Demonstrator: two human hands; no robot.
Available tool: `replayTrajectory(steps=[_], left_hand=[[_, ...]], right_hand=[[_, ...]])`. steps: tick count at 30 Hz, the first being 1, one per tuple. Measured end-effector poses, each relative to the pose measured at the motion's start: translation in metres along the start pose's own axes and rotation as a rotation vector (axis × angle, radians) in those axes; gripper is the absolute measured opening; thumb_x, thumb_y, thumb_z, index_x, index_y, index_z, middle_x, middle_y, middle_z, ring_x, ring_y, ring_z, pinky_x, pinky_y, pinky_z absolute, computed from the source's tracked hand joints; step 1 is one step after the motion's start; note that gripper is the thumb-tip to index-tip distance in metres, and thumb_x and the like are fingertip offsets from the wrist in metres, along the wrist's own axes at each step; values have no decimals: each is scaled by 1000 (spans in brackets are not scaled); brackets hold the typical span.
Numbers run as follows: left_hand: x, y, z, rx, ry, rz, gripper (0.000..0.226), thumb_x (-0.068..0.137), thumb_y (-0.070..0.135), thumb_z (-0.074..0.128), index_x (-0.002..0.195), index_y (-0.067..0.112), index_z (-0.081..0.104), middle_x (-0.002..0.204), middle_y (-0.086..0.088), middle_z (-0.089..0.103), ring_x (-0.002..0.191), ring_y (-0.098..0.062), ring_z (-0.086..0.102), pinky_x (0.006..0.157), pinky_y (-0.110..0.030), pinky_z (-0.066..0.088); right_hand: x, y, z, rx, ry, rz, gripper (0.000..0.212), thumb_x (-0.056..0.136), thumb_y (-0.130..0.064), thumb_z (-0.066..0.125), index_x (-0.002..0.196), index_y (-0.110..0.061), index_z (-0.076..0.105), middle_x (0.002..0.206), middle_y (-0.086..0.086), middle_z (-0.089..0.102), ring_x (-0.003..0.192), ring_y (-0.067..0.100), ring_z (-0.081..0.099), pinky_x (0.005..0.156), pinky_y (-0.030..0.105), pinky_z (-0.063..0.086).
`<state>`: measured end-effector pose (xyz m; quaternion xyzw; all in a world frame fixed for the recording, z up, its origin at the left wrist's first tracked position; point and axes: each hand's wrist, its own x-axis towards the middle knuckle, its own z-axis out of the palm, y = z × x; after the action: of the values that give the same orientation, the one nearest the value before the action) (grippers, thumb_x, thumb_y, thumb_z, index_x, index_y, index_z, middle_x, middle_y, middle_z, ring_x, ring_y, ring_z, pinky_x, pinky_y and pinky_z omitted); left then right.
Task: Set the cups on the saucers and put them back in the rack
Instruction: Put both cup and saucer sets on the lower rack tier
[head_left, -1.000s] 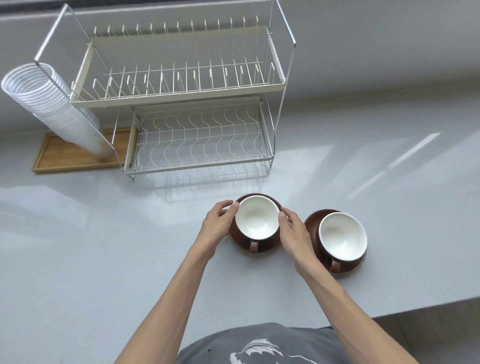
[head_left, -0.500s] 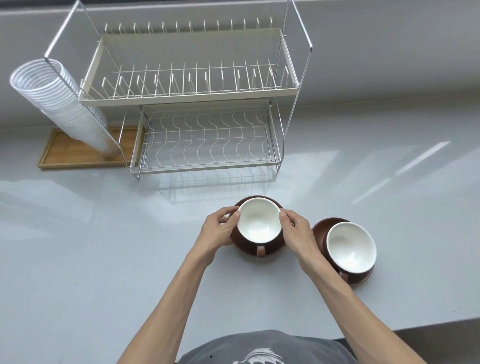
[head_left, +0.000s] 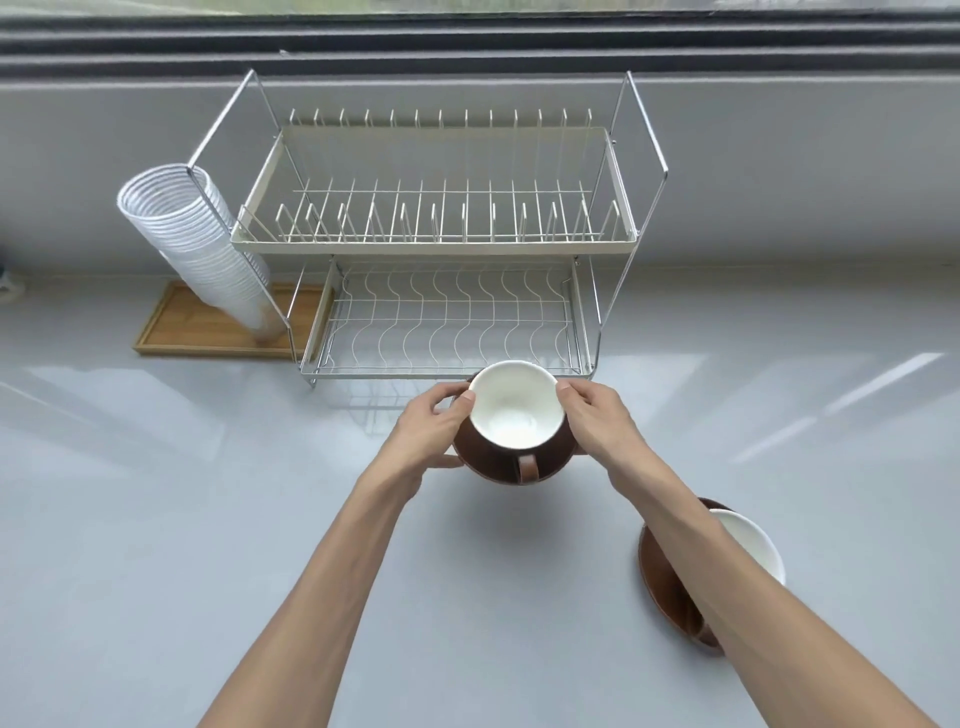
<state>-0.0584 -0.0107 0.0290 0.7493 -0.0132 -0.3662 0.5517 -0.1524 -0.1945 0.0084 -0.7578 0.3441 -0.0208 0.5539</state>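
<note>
A brown cup with a white inside (head_left: 514, 408) sits on a brown saucer (head_left: 488, 465), lifted off the counter just in front of the rack's lower shelf. My left hand (head_left: 434, 423) grips the saucer's left side, thumb at the cup's rim. My right hand (head_left: 597, 421) grips the right side the same way. The cup's handle points toward me. A second cup (head_left: 753, 545) on its saucer (head_left: 665, 582) stands on the counter at the right, partly hidden by my right forearm. The two-tier wire dish rack (head_left: 441, 244) stands behind, both shelves bare.
A tilted stack of clear plastic cups (head_left: 197, 239) leans against the rack's left side, on a wooden tray (head_left: 208, 332). A window sill and frame run along the back. The grey counter (head_left: 156, 519) spreads wide on both sides.
Both hands have lifted the cup and saucer off the counter and carried them forward toward the rack's lower shelf. The second cup and saucer stay in place.
</note>
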Motion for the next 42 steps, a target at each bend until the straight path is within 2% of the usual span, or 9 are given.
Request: replayTrajectory(steps=[7, 10, 13, 20, 23, 28, 31, 35, 42], left_hand=[[30, 36, -5, 46, 26, 14, 32, 97, 35, 54, 127, 26, 61, 109, -8, 68, 95, -25, 65, 74, -39, 61], [48, 48, -5, 48, 42, 11, 28, 97, 35, 53, 123, 28, 62, 106, -6, 68, 96, -26, 65, 78, -41, 61], [68, 58, -5, 35, 56, 4, 28, 98, 34, 52, 122, 27, 62, 100, -3, 68, 87, -25, 65, 78, -41, 60], [114, 73, 1, 11, 107, 12, 26, 98, 31, 53, 121, 23, 62, 126, -10, 63, 98, -30, 63, 84, -47, 59], [130, 76, 3, 3, 95, 3, 27, 98, 33, 53, 122, 24, 60, 126, -12, 64, 95, -28, 63, 76, -42, 59], [154, 78, 2, 23, 108, -30, 40, 97, 36, 54, 132, 16, 56, 131, -12, 62, 114, -31, 64, 81, -43, 61], [164, 77, 1, 30, 99, -45, 45, 96, 32, 54, 136, 11, 55, 127, -13, 65, 107, -28, 67, 83, -43, 61], [170, 77, 1, 26, 98, -31, 35, 94, 27, 56, 124, 10, 63, 117, -16, 70, 88, -22, 68, 83, -41, 61], [172, 78, 5, 38, 102, 15, 26, 94, 35, 57, 110, 17, 68, 108, -6, 71, 98, -24, 69, 90, -46, 59]], right_hand=[[37, -32, -2, -8, -14, 20, 28, 92, -33, 35, 80, -13, 52, 78, 7, 43, 72, 22, 42, 70, 36, 40], [57, -43, -1, -2, -10, 26, 30, 91, -28, 33, 83, -3, 50, 78, 8, 44, 73, 22, 42, 70, 36, 39], [77, -55, 3, -24, 7, 7, 21, 90, -23, 32, 75, -18, 46, 76, 8, 42, 73, 23, 40, 70, 36, 37], [121, -63, 9, -59, 110, -21, 35, 96, -20, 32, 60, -21, 34, 62, -4, 37, 62, 17, 35, 59, 34, 26], [137, -65, 10, -107, 154, -9, 38, 98, -19, 32, 61, -20, 32, 62, -4, 37, 58, 14, 33, 52, 33, 23], [157, -64, 12, -124, 148, 80, 24, 98, -21, 32, 92, -14, 53, 78, -3, 49, 65, 9, 41, 60, 32, 35], [163, -64, 13, -129, 134, 116, 30, 94, -16, 33, 107, -10, 60, 82, 0, 53, 68, 15, 46, 61, 30, 36], [167, -65, 14, -123, 137, 117, 40, 91, -10, 33, 119, -12, 61, 105, 7, 58, 94, 29, 53, 79, 35, 41], [164, -58, 16, -69, 174, 106, 35, 101, -21, 30, 117, -9, 58, 91, 2, 50, 87, 24, 47, 76, 32, 37]])
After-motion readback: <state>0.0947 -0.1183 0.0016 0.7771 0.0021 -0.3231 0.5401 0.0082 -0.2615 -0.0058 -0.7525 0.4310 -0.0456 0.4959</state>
